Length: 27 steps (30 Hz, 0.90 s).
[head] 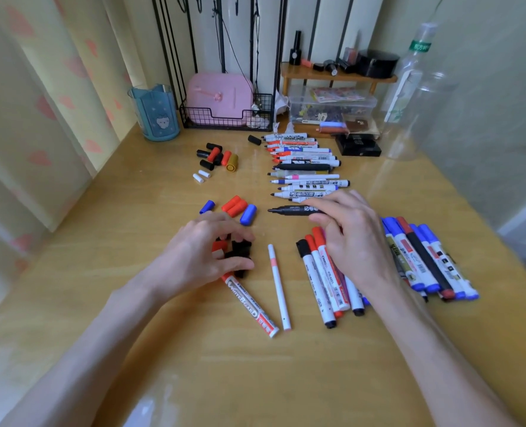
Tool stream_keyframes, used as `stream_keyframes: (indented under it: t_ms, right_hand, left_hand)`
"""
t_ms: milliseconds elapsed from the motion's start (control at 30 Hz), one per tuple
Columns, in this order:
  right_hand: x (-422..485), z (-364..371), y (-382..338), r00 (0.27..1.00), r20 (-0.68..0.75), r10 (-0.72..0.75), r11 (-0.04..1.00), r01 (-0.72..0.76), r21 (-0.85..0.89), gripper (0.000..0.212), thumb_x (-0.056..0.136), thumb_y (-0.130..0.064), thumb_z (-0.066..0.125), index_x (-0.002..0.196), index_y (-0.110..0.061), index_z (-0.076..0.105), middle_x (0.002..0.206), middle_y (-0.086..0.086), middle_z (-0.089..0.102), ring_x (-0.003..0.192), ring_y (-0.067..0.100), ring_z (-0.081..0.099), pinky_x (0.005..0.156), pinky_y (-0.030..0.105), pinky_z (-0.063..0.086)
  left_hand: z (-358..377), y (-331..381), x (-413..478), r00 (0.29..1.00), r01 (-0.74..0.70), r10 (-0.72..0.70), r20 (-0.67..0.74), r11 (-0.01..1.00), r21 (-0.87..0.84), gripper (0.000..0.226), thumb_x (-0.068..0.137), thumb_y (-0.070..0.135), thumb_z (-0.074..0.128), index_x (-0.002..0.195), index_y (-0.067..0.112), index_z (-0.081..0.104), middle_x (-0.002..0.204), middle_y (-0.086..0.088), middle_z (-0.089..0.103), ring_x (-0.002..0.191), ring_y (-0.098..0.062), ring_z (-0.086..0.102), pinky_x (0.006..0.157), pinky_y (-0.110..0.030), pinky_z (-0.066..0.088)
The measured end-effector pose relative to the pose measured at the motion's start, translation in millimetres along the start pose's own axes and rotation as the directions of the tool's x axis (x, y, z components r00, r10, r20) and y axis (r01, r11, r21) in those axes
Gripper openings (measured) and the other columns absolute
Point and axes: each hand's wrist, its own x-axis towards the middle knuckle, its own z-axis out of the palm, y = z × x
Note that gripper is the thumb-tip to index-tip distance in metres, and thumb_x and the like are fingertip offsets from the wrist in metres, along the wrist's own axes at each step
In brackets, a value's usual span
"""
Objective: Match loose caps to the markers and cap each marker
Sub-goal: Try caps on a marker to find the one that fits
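My left hand (207, 248) reaches over a small heap of black and red caps (240, 252), fingers curled among them; which cap it holds I cannot tell. My right hand (352, 232) pinches the rear of an uncapped black marker (289, 209) lying on the desk, tip pointing left. A row of uncapped markers (304, 167) lies beyond it. Red and blue caps (235, 206) sit at centre-left, more black, red and gold caps (215, 157) farther back, and two white caps (201, 175). A red whiteboard marker (252, 306) and a thin white pen (278, 288) lie near my left hand.
Capped markers lie in two heaps: one under my right wrist (320, 282), another of blue, red and black (431, 260) at the right. A blue cup (155, 114), a wire basket (224, 117), a clear box (332, 107), a black case (358, 146) and clear bottles (409, 87) line the back.
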Motion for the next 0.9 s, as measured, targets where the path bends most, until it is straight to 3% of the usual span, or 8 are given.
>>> stream_keyframes:
  t_ms: [167, 300, 367, 500, 600, 700, 833, 900]
  right_hand:
    - [-2.3, 6.5, -3.4, 1.000, 0.024, -0.010, 1.000, 0.010, 0.011, 0.033, 0.091, 0.008, 0.071, 0.118, -0.010, 0.078, 0.096, 0.000, 0.067, 0.094, 0.009, 0.050, 0.088, 0.002, 0.033]
    - [-4.2, 8.5, -5.0, 0.998, 0.060, -0.017, 1.000, 0.016, 0.013, 0.033, 0.092, 0.006, 0.071, 0.119, -0.012, 0.077, 0.096, -0.002, 0.066, 0.094, 0.011, 0.052, 0.088, 0.003, 0.033]
    - [-4.5, 9.4, -5.9, 0.997, 0.076, -0.020, 1.000, 0.019, 0.018, 0.032, 0.093, 0.004, 0.071, 0.120, -0.013, 0.077, 0.096, -0.001, 0.066, 0.096, 0.015, 0.055, 0.088, 0.005, 0.034]
    - [-3.9, 7.6, -7.3, 0.997, 0.065, -0.036, 0.999, 0.033, 0.042, 0.031, 0.094, 0.002, 0.070, 0.120, -0.013, 0.077, 0.097, -0.001, 0.066, 0.096, 0.018, 0.056, 0.088, 0.015, 0.041]
    - [-3.2, 5.4, -8.7, 0.998, 0.043, -0.043, 0.997, 0.040, 0.065, 0.032, 0.093, 0.003, 0.070, 0.120, -0.013, 0.077, 0.097, 0.000, 0.066, 0.096, 0.016, 0.055, 0.087, 0.013, 0.040]
    - [-3.0, 5.2, -11.7, 0.997, 0.040, -0.063, 0.995, 0.060, 0.082, 0.033, 0.093, 0.004, 0.070, 0.120, -0.013, 0.077, 0.097, 0.000, 0.066, 0.096, 0.015, 0.055, 0.090, 0.009, 0.037]
    - [-3.9, 5.7, -13.0, 0.997, 0.034, -0.063, 0.993, 0.059, 0.100, 0.033, 0.094, 0.003, 0.070, 0.120, -0.014, 0.077, 0.096, -0.001, 0.065, 0.096, 0.015, 0.054, 0.089, 0.011, 0.039]
    - [-3.6, 5.8, -12.6, 0.997, 0.033, -0.074, 0.991, 0.070, 0.110, 0.031, 0.094, 0.002, 0.069, 0.120, -0.014, 0.077, 0.097, -0.001, 0.065, 0.096, 0.014, 0.053, 0.089, 0.015, 0.041]
  left_hand:
    - [-0.8, -8.4, -2.0, 0.996, 0.084, -0.074, -0.054, 0.975, 0.205, 0.025, 0.080, 0.049, 0.084, 0.095, 0.032, 0.074, 0.094, 0.016, 0.053, 0.096, -0.007, 0.050, 0.074, -0.027, 0.041]
    - [4.5, -8.4, -3.3, 0.998, 0.030, -0.013, -0.057, 0.952, 0.303, 0.023, 0.086, 0.052, 0.074, 0.093, 0.030, 0.076, 0.093, 0.011, 0.059, 0.102, -0.019, 0.057, 0.075, -0.034, 0.051]
    - [2.8, -7.3, -3.0, 0.998, 0.006, 0.009, -0.058, 0.966, 0.259, 0.022, 0.087, 0.050, 0.073, 0.095, 0.030, 0.076, 0.097, 0.011, 0.061, 0.101, -0.016, 0.057, 0.077, -0.037, 0.054]
    - [-2.7, 5.3, -1.6, 0.984, 0.011, -0.007, -0.175, 1.000, 0.018, 0.013, 0.092, 0.042, 0.073, 0.100, 0.032, 0.070, 0.096, 0.017, 0.068, 0.087, -0.003, 0.066, 0.074, -0.018, 0.048]
    - [-3.9, 12.2, -1.2, 0.975, 0.072, -0.105, -0.197, 0.983, -0.167, 0.010, 0.094, 0.031, 0.075, 0.102, 0.029, 0.070, 0.087, 0.018, 0.073, 0.072, -0.011, 0.070, 0.063, -0.022, 0.058]
    - [-4.5, 13.3, -1.2, 0.973, 0.075, -0.111, -0.201, 0.981, -0.179, 0.011, 0.095, 0.031, 0.075, 0.105, 0.031, 0.071, 0.088, 0.018, 0.072, 0.067, -0.015, 0.066, 0.061, -0.027, 0.060]
    - [-6.7, 16.4, 0.3, 0.965, 0.016, -0.061, -0.255, 0.984, -0.176, 0.017, 0.095, 0.036, 0.071, 0.111, 0.032, 0.074, 0.096, 0.013, 0.072, 0.072, -0.018, 0.063, 0.057, -0.018, 0.052]
    - [-4.2, 18.1, 0.9, 0.966, 0.000, -0.049, -0.256, 0.982, -0.188, 0.019, 0.096, 0.031, 0.072, 0.114, 0.027, 0.076, 0.097, 0.015, 0.069, 0.074, -0.014, 0.061, 0.057, -0.027, 0.057]
